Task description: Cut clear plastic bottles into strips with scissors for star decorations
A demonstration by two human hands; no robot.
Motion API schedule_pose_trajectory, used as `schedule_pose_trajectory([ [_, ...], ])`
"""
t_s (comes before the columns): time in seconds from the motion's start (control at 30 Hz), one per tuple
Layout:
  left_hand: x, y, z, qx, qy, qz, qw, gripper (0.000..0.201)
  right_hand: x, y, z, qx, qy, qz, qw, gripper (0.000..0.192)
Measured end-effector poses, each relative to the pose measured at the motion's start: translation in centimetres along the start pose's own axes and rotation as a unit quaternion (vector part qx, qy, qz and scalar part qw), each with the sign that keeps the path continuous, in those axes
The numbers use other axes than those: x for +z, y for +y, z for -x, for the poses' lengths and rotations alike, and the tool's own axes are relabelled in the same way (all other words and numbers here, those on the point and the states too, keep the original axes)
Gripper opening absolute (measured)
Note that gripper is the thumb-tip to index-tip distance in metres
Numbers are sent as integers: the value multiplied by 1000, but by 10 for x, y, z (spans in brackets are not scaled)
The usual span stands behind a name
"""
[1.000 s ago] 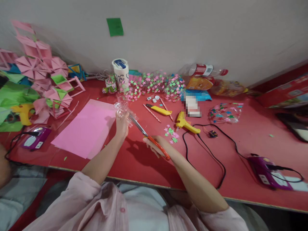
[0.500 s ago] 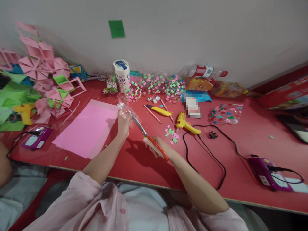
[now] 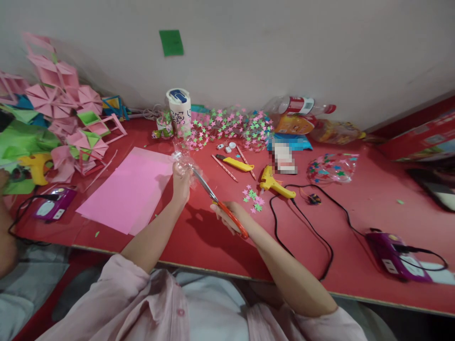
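While the left hand [image 3: 181,182] holds the clear plastic piece [image 3: 183,160] raised above the red desk [image 3: 199,237], just beside the pink paper sheet [image 3: 130,192], its fingers are wrapped firmly around the lower part; the right hand [image 3: 231,215] grips the orange-handled scissors [image 3: 220,203], blades reaching into the plastic. Judging by this, a clean cut calls for short snips, the left hand turning the plastic rather than twisting the blades, and fingers kept clear of the tips

Red table [image 3: 199,241]: pink paper [image 3: 130,192], glue gun [image 3: 275,183].
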State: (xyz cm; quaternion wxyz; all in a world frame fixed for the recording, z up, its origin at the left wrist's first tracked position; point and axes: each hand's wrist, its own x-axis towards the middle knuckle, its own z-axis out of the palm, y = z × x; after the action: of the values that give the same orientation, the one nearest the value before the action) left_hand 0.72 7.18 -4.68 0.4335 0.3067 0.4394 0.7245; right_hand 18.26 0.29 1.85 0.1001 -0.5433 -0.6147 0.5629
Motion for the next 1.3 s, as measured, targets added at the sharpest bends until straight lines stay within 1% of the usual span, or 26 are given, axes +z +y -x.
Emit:
schedule_pose_trajectory([
  [0.1, -2, -2, -1, 8, -1, -18, 1000, 42, 0, 0, 1, -9, -6, -10, 1000, 53],
  [0.3, 0, -3, 3, 12, -31, -50, 998, 45, 0, 1, 2, -30, 0, -16, 999, 53],
  [0.43, 2, 1, 5, 1, -33, -40, 999, 44, 0, -1, 2, -12, 10, -10, 1000, 51],
  [0.57, 2, 3, 4, 1, -32, -38, 999, 39, 0, -4, 3, 14, 16, -9, 1000, 50],
  [0.73, 1, 2, 3, 13, -33, -40, 999, 36, -1, -3, 3, 7, 10, -10, 1000, 49],
  [1.0, 0, 0, 5, 33, -79, -54, 995, 44, -1, 0, 3, -19, 6, -37, 999, 52],
  [1.13, 2, 3, 6, 33, -85, -46, 995, 47, -1, 0, 3, -2, 18, -21, 1000, 52],
  [1.3, 3, 5, 6, 11, -83, -35, 996, 48, -1, -5, 5, 21, 33, -11, 999, 51],
])
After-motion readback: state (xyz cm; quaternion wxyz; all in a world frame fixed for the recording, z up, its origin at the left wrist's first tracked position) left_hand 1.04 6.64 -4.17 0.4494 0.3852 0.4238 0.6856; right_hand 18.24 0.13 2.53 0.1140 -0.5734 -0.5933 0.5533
